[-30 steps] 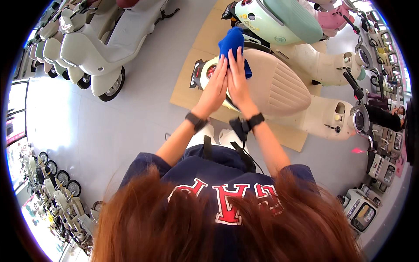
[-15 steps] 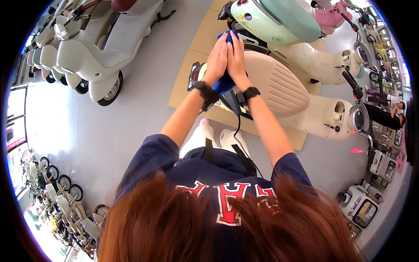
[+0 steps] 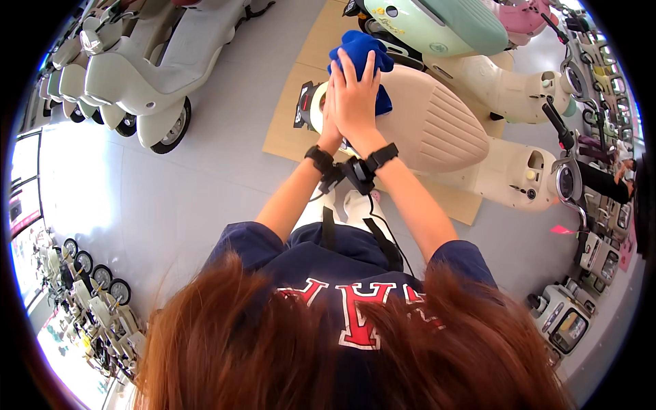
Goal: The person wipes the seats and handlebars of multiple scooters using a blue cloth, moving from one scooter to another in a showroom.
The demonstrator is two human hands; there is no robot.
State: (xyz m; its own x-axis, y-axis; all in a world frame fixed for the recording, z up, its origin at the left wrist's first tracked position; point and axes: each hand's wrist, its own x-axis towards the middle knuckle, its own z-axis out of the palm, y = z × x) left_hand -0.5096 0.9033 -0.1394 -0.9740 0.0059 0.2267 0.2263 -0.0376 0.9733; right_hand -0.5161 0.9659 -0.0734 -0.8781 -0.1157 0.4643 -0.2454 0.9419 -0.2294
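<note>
A blue cloth [image 3: 361,49] lies bunched on the rear end of a cream scooter's ribbed seat [image 3: 437,126]. My right hand [image 3: 359,92] presses flat on the cloth with fingers spread. My left hand [image 3: 329,116] lies against it on the left side, partly hidden, also on the cloth. Both wrists wear black bands with a cable running down to my chest. The cream scooter [image 3: 509,174] stands on a tan floor mat [image 3: 290,119], its handlebar toward the right.
A mint-green scooter [image 3: 437,24] stands just behind the cream one, a pink one [image 3: 526,14] beyond it. White scooters [image 3: 140,72] line the upper left across grey floor. Small model scooters [image 3: 89,273] fill a shelf at lower left; boxes and gear crowd the right edge.
My hands drew the cloth toward me over the seat's rear, then pushed it away again. More of the cloth shows past my fingertips now.
</note>
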